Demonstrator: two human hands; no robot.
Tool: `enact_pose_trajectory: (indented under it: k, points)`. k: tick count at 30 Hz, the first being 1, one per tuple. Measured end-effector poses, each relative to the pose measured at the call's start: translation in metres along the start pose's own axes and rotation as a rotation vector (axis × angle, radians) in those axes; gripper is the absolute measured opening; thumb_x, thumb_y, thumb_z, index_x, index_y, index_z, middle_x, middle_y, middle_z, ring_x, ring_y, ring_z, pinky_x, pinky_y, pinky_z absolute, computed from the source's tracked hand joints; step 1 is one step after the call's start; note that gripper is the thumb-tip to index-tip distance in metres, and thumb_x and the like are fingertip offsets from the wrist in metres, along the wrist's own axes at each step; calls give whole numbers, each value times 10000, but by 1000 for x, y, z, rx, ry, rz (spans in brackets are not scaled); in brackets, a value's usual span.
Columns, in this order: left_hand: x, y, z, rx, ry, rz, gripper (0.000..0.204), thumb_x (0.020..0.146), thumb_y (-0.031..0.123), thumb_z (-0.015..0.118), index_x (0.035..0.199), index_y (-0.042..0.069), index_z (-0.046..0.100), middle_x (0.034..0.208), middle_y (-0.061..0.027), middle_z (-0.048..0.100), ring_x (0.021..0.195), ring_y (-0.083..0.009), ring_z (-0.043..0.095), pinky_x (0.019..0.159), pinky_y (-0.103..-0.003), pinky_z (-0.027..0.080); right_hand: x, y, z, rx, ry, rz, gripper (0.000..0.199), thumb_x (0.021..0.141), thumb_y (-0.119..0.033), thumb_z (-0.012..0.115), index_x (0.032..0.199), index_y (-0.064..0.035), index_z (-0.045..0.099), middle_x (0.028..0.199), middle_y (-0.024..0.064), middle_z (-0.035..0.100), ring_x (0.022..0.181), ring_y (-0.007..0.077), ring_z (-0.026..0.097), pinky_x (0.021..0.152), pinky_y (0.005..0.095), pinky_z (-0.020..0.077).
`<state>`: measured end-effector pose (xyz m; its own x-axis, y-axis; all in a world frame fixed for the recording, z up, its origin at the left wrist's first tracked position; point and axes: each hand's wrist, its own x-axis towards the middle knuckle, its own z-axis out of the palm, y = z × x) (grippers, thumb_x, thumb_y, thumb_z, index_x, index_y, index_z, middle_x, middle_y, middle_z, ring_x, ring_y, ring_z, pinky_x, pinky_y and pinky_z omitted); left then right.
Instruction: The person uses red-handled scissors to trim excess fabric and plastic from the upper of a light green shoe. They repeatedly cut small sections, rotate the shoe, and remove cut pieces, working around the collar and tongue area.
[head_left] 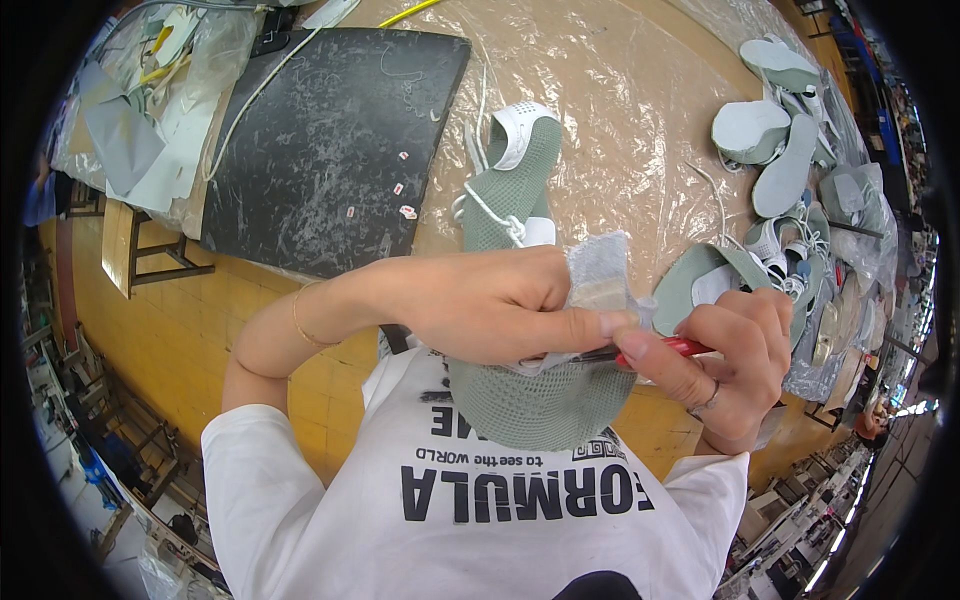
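At frame centre, the left hand (490, 305) clamps a sage-green knit mesh shoe upper (535, 395) against the chest, fingers pressed together over its white lining. The right hand (735, 360) pinches a red-handled tool (672, 347) at the upper's edge. Beyond lie a crinkled plastic-covered table (620, 90), a scuffed black mat (330, 140) upper left, and piled pale-green uppers (790, 170) crowding the right.

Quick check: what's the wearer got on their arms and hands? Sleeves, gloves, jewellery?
No gloves; both hands are bare. The left hand has a thin gold-coloured bangle at the wrist. The right hand wears a silver-coloured ring. Forearms are uncovered; short white sleeves of a T-shirt with dark lettering end at the upper arms.
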<state>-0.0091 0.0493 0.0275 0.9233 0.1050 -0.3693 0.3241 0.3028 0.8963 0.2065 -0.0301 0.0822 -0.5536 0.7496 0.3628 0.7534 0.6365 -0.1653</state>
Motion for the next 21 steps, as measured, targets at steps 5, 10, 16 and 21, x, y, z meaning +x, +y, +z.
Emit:
enact_pose_trajectory:
  k: [5, 10, 16, 21]
  points:
    - [3, -4, 1, -68, -17, 48, 412, 1000, 380, 410, 880, 30, 592, 598, 39, 473, 502, -40, 442, 448, -192, 377, -3, 11, 10, -18, 79, -185, 535, 586, -286, 690, 1121, -282, 692, 767, -72, 465, 661, 103, 440, 589, 267, 269]
    - [3, -5, 1, -95, -22, 32, 417, 994, 400, 416, 849, 43, 578, 593, 45, 463, 500, -36, 437, 440, -190, 366, -9, 16, 13, -49, 96, -240, 495, 617, -306, 715, 1112, -276, 699, 774, -78, 480, 682, 106, 430, 588, 274, 249]
    - [2, -6, 1, -80, -5, 18, 457, 989, 438, 403, 809, 51, 566, 579, 41, 454, 496, -33, 436, 435, -191, 364, -9, 14, 11, -115, 75, -279, 467, 636, -307, 741, 1100, -270, 704, 783, -84, 494, 687, 109, 425, 597, 279, 243]
    - [3, -8, 4, -86, 73, 45, 622, 992, 417, 411, 473, 74, 388, 443, 41, 326, 406, -58, 259, 376, -254, 238, -9, 9, 9, -169, 32, -189, 449, 635, -290, 733, 1079, -338, 686, 801, -63, 452, 688, 136, 447, 625, 315, 308]
